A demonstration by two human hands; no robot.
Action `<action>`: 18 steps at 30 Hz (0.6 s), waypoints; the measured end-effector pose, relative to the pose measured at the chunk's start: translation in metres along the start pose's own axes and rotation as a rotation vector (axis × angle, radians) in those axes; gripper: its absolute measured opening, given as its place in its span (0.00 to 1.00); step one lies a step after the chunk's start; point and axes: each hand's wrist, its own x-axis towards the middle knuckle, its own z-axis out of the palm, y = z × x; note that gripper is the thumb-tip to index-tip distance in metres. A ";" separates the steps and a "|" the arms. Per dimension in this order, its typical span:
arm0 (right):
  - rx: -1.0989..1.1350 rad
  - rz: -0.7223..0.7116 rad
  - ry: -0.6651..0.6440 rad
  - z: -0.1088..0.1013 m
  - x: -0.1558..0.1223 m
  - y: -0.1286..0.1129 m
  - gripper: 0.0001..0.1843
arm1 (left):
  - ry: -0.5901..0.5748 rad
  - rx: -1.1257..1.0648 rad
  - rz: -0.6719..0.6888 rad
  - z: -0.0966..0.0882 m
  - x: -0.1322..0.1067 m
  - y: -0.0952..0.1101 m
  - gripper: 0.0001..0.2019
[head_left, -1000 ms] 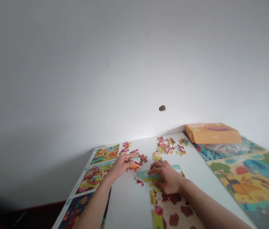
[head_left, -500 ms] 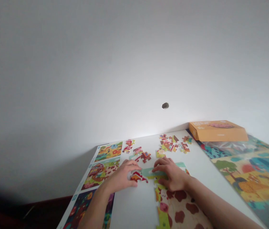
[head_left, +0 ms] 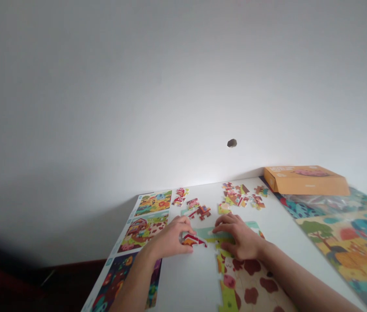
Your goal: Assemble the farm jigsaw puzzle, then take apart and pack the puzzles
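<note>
- Left hand [head_left: 177,236] is pinching around the left end of the red-roofed puzzle piece [head_left: 194,240]; thumb is lying on the near side, fingers on the far side.
- Red-roofed piece is lying low at the white table [head_left: 186,277], just left of the partly joined cow puzzle [head_left: 253,279] and near the left end of its pale blue-green top strip [head_left: 203,233].
- Right hand [head_left: 238,237] is resting on the upper part of the cow puzzle; fingers are spreading over the strip, thumb is standing apart from them.
- Cow puzzle is running out of view at the bottom edge.
- Orange-brown piece [head_left: 204,211] and pink pig piece [head_left: 193,203] are lying beyond the left hand.
- Two red barn pieces [head_left: 178,200] are sitting farther back, beside the picture sheet [head_left: 144,229].
- A loose cluster of pieces [head_left: 234,198] is lying beyond the right hand.
- Orange box [head_left: 310,184] is sitting at back right, above a clear plastic bag [head_left: 329,202]; animal puzzle [head_left: 349,247] is covering the right side.
</note>
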 end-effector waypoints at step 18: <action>-0.007 0.001 -0.006 -0.001 0.000 0.001 0.23 | -0.024 0.018 -0.014 -0.001 0.000 0.003 0.18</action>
